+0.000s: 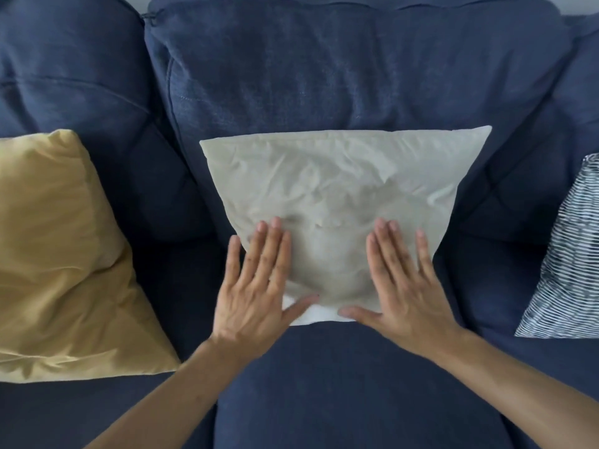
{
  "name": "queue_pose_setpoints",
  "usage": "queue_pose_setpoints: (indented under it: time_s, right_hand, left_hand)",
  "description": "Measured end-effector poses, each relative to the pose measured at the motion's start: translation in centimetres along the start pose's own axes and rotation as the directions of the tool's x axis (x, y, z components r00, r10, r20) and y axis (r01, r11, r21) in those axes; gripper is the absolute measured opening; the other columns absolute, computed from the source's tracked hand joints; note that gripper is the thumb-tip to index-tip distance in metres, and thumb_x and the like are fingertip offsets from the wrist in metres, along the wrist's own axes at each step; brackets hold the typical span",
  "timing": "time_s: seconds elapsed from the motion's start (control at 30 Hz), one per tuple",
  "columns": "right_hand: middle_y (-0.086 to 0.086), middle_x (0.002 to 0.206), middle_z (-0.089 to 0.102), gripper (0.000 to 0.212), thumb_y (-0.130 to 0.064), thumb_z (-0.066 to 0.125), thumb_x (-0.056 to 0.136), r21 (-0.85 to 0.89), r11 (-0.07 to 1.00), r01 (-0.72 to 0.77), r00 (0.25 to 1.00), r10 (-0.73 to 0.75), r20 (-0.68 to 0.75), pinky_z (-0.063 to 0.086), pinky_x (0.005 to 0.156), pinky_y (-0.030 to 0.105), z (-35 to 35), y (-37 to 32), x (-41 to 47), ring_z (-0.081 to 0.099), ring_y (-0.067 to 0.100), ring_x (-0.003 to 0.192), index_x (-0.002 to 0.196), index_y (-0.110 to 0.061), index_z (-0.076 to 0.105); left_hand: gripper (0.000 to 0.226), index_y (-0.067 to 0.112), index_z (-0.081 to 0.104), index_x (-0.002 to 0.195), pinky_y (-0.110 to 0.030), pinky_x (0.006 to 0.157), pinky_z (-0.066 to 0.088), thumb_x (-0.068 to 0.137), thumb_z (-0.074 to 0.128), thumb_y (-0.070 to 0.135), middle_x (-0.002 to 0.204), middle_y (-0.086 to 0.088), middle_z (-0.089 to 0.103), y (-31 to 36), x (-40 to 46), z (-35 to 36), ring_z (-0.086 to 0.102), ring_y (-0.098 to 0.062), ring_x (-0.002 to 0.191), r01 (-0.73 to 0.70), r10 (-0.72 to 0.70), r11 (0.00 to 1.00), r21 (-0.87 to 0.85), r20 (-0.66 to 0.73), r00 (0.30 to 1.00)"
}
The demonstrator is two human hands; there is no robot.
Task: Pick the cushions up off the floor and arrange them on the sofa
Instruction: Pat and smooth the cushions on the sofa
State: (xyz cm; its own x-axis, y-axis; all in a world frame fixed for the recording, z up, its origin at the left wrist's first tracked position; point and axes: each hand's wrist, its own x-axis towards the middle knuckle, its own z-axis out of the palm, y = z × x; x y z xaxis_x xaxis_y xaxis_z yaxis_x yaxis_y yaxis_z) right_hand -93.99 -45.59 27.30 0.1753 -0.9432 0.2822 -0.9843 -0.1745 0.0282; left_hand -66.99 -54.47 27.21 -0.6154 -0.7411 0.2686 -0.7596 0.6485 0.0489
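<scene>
A pale beige cushion (340,189) leans against the middle back cushion of the dark blue sofa (324,76). My left hand (256,283) lies flat on its lower left part, fingers straight and together. On the lower right part my right hand (402,283) presses with fingers spread. Both thumbs point inward along the cushion's bottom edge. A mustard yellow cushion (55,254) stands on the left seat. At the right edge a cushion with blue and white stripes (567,264) is partly cut off.
The sofa's seat (340,384) fills the lower part of the view, with my two forearms reaching across it. Its back cushions rise behind all three cushions. The floor is out of view.
</scene>
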Motion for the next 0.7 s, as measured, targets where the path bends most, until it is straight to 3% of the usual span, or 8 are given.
queue_pose_setpoints:
  time_s: [0.1,0.2,0.3,0.4,0.5,0.6,0.7]
  right_hand:
    - [0.028,0.181,0.004,0.135,-0.092,0.048,0.091,-0.121,0.992,0.026,0.998,-0.019,0.06,0.018,0.129,0.075,1.8,-1.3,-0.4,0.008,0.042,0.169,0.17,0.009,0.009]
    - [0.029,0.18,0.0,0.141,-0.086,0.067,0.083,-0.212,0.977,-0.035,0.995,0.053,0.082,0.019,0.128,0.076,2.6,0.2,-0.4,0.008,0.045,0.168,0.169,0.011,0.008]
    - [0.028,0.181,0.0,0.141,-0.083,0.069,0.084,-0.215,0.974,-0.075,0.991,0.097,0.095,0.019,0.129,0.075,2.0,2.4,-1.7,0.008,0.044,0.168,0.169,0.01,0.007]
    - [0.029,0.18,0.003,0.122,-0.081,0.048,0.099,-0.113,0.988,-0.107,0.992,0.114,0.062,0.015,0.131,0.073,0.3,3.8,-2.9,0.009,0.044,0.169,0.169,0.011,0.009]
    - [0.03,0.179,0.012,0.09,-0.056,0.043,0.114,-0.021,0.998,-0.053,0.997,0.051,-0.061,0.015,0.132,0.071,-1.6,3.1,0.2,0.013,0.044,0.168,0.169,0.01,0.016]
    - [0.027,0.178,0.018,0.069,-0.031,0.047,0.116,0.057,0.998,0.006,0.986,0.003,-0.166,0.017,0.132,0.07,-2.6,1.6,6.4,0.017,0.042,0.167,0.168,0.008,0.024]
    - [0.022,0.18,0.019,0.066,-0.03,0.043,0.116,0.045,0.999,-0.009,0.988,0.016,-0.151,0.015,0.133,0.068,-2.3,1.9,10.6,0.015,0.037,0.169,0.17,0.004,0.025]
  left_hand:
    - [0.125,-0.002,0.016,0.167,-0.068,0.126,0.023,0.088,0.055,0.087,0.177,-0.021,0.011,2.8,0.4,1.5,0.012,-0.039,0.164,0.018,-0.019,0.999,0.032,0.031,0.999]
    - [0.136,-0.001,0.01,0.168,-0.069,0.127,0.019,0.078,0.07,0.082,0.178,-0.02,0.006,1.6,0.5,2.7,0.008,-0.038,0.165,0.09,-0.101,0.988,0.128,0.081,0.992]
    - [0.14,-0.002,0.007,0.168,-0.068,0.128,0.015,0.076,0.078,0.076,0.178,-0.019,0.0,-1.9,-0.7,2.6,0.004,-0.038,0.165,0.118,-0.138,0.982,0.145,0.137,0.981]
    - [0.126,-0.004,0.007,0.167,-0.066,0.129,0.014,0.09,0.055,0.083,0.178,-0.02,0.0,-4.3,-1.9,0.7,0.003,-0.037,0.165,0.104,-0.121,0.986,0.133,0.131,0.984]
    - [0.091,-0.003,0.014,0.167,-0.064,0.13,0.013,0.109,0.031,0.065,0.178,-0.019,0.005,-2.7,0.6,-1.9,0.006,-0.036,0.165,-0.001,0.002,1.0,-0.026,0.033,0.999]
    - [0.071,-0.002,0.024,0.165,-0.064,0.13,0.014,0.114,0.031,0.047,0.176,-0.019,0.013,0.9,6.7,-3.3,0.012,-0.039,0.164,-0.132,0.114,0.976,-0.175,-0.107,0.988]
    - [0.068,0.002,0.027,0.166,-0.061,0.131,0.014,0.114,0.03,0.046,0.176,-0.015,0.018,1.9,12.2,-3.3,0.013,-0.035,0.164,-0.139,0.125,0.983,-0.117,-0.116,0.985]
